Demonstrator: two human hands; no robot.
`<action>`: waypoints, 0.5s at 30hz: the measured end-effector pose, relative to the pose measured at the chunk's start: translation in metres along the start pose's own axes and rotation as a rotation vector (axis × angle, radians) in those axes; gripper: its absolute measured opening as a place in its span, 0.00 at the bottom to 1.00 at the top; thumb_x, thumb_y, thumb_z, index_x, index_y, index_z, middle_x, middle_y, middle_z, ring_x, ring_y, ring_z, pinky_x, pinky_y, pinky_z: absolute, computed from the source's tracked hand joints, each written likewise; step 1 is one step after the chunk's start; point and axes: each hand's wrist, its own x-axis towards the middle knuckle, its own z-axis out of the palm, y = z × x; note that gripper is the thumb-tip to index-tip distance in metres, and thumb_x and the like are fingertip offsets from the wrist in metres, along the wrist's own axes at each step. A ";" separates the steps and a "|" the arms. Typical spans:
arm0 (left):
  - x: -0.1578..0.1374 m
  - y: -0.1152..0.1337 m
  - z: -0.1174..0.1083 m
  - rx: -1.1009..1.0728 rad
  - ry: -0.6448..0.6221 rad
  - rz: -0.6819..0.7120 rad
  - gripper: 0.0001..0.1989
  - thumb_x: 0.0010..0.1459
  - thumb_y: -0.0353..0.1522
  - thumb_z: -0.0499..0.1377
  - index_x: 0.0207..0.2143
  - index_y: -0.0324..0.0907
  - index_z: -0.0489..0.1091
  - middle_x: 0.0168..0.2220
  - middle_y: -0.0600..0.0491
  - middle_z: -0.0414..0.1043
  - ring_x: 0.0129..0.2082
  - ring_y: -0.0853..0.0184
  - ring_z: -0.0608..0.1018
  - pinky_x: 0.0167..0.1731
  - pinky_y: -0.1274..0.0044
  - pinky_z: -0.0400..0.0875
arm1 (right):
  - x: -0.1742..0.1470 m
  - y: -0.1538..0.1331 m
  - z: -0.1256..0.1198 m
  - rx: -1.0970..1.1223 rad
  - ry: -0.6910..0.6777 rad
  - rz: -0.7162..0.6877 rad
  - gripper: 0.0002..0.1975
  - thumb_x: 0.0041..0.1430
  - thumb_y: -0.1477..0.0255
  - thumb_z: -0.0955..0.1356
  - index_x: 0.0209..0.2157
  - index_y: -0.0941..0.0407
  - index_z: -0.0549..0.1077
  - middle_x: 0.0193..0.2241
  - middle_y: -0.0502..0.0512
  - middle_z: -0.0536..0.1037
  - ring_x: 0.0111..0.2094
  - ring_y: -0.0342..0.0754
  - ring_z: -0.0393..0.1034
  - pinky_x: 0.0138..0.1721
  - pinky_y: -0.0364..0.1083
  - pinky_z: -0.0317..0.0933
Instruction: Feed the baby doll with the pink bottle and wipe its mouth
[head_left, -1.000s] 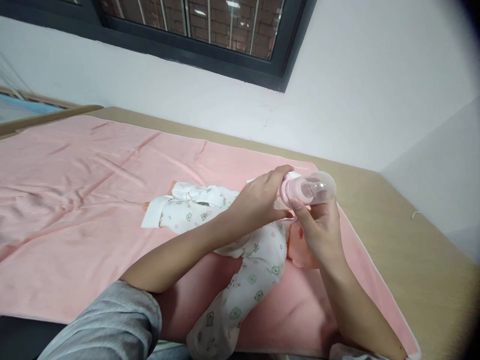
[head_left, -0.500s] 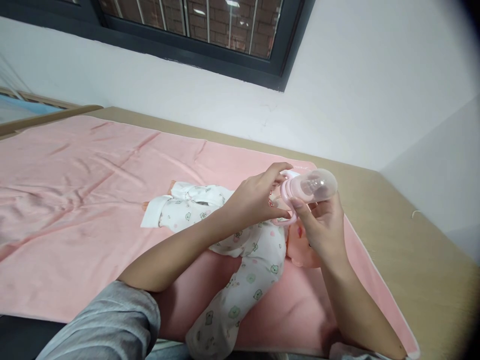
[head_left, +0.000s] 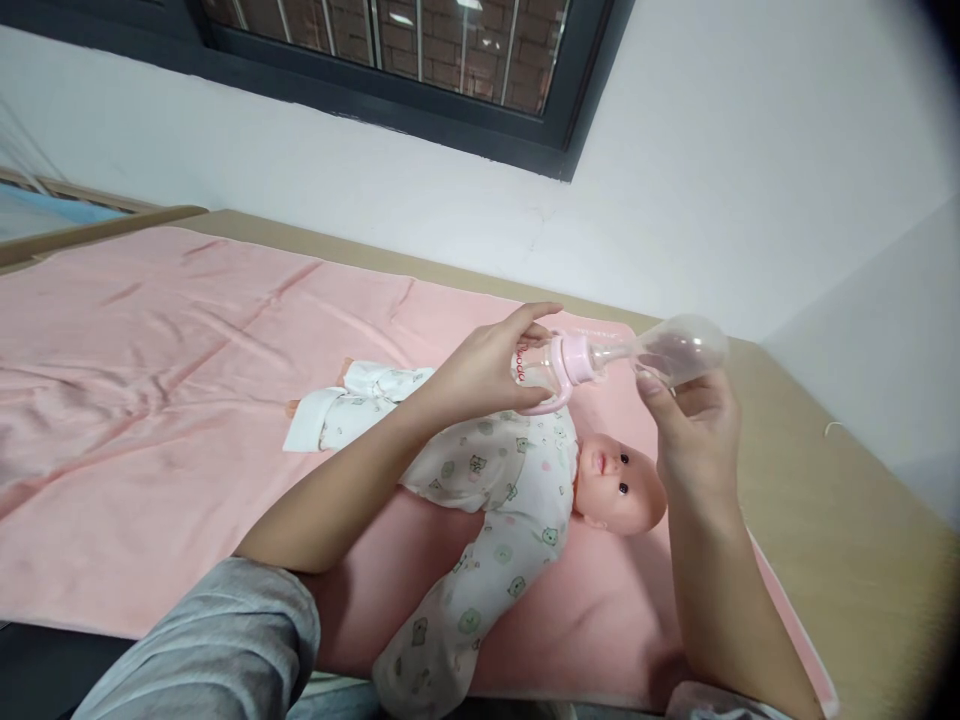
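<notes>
My left hand (head_left: pixel 499 365) is wrapped round a clear baby bottle (head_left: pixel 534 366) with a pink collar, pink handles and red lettering. The bottle lies sideways in the air, its teat (head_left: pixel 613 352) pointing right. In my right hand (head_left: pixel 694 425) is the clear dome-shaped bottle cap (head_left: pixel 686 350), pinched between thumb and fingers. The cap's open end is right by the teat tip. Below the hands a baby doll (head_left: pixel 619 485) lies on its back, head to the right, in a white suit with green and pink prints. My left forearm hides part of its body.
A pink blanket (head_left: pixel 187 430) with creases covers most of the wooden table (head_left: pixel 825 500). A white wall (head_left: pixel 712 180) and a dark-framed window (head_left: pixel 555 150) stand behind. At the far left is a wooden rail (head_left: pixel 97 232) beside something light blue.
The cap has come off the bottle's collar and moved right with my right hand, baring the teat. My left hand has shifted slightly up and left with the bottle. The doll's face now shows.
</notes>
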 end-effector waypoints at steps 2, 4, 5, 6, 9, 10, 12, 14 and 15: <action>0.002 -0.005 -0.004 0.042 0.017 -0.007 0.40 0.46 0.29 0.63 0.64 0.43 0.58 0.55 0.48 0.71 0.54 0.59 0.74 0.55 0.68 0.68 | 0.006 0.008 -0.005 0.037 0.038 0.040 0.22 0.53 0.57 0.73 0.47 0.51 0.71 0.47 0.56 0.75 0.50 0.54 0.71 0.55 0.61 0.65; 0.005 -0.010 -0.007 0.044 0.047 0.001 0.40 0.45 0.28 0.62 0.63 0.43 0.59 0.58 0.48 0.68 0.53 0.59 0.74 0.55 0.68 0.69 | 0.013 0.015 -0.009 0.078 0.065 0.070 0.23 0.52 0.57 0.73 0.46 0.51 0.71 0.47 0.56 0.75 0.50 0.53 0.71 0.55 0.60 0.65; 0.006 -0.013 -0.008 0.040 0.065 0.006 0.40 0.44 0.27 0.63 0.63 0.43 0.60 0.60 0.47 0.67 0.53 0.59 0.74 0.55 0.68 0.69 | 0.017 0.019 -0.012 0.086 0.073 0.074 0.23 0.51 0.57 0.73 0.46 0.51 0.71 0.47 0.56 0.75 0.50 0.53 0.71 0.55 0.59 0.64; 0.008 -0.015 -0.010 0.038 0.088 0.008 0.41 0.43 0.27 0.63 0.62 0.42 0.60 0.61 0.47 0.66 0.54 0.59 0.74 0.55 0.68 0.69 | 0.021 0.023 -0.016 0.085 0.083 0.071 0.22 0.51 0.58 0.74 0.46 0.51 0.71 0.47 0.56 0.75 0.50 0.52 0.71 0.55 0.59 0.64; 0.012 -0.022 -0.018 0.053 0.158 -0.013 0.39 0.41 0.26 0.64 0.60 0.41 0.63 0.60 0.46 0.66 0.54 0.57 0.73 0.54 0.68 0.69 | 0.038 0.047 -0.029 0.052 0.158 0.058 0.23 0.47 0.63 0.75 0.45 0.51 0.70 0.45 0.54 0.75 0.49 0.51 0.71 0.53 0.56 0.65; 0.014 -0.024 -0.021 0.064 0.176 -0.022 0.38 0.41 0.26 0.63 0.59 0.40 0.64 0.59 0.45 0.67 0.54 0.56 0.73 0.54 0.68 0.69 | 0.045 0.060 -0.035 0.039 0.192 0.072 0.23 0.45 0.65 0.76 0.44 0.51 0.69 0.43 0.53 0.75 0.48 0.50 0.71 0.52 0.56 0.65; 0.017 -0.032 -0.029 0.093 0.212 -0.051 0.37 0.42 0.26 0.63 0.58 0.39 0.64 0.58 0.44 0.67 0.54 0.55 0.72 0.53 0.67 0.69 | 0.055 0.092 -0.046 -0.035 0.257 0.125 0.24 0.41 0.67 0.76 0.42 0.51 0.68 0.41 0.52 0.75 0.46 0.50 0.72 0.49 0.54 0.66; 0.021 -0.043 -0.035 0.129 0.265 -0.094 0.37 0.41 0.27 0.63 0.57 0.37 0.64 0.56 0.43 0.67 0.55 0.54 0.72 0.54 0.65 0.69 | 0.060 0.129 -0.057 -0.135 0.311 0.211 0.25 0.40 0.66 0.75 0.41 0.53 0.67 0.39 0.53 0.75 0.43 0.51 0.71 0.49 0.55 0.65; 0.023 -0.049 -0.037 0.143 0.299 -0.118 0.37 0.40 0.27 0.63 0.57 0.36 0.64 0.56 0.42 0.68 0.55 0.53 0.71 0.54 0.65 0.69 | 0.060 0.146 -0.061 -0.196 0.323 0.251 0.25 0.40 0.64 0.75 0.41 0.54 0.66 0.38 0.53 0.74 0.41 0.51 0.71 0.48 0.55 0.65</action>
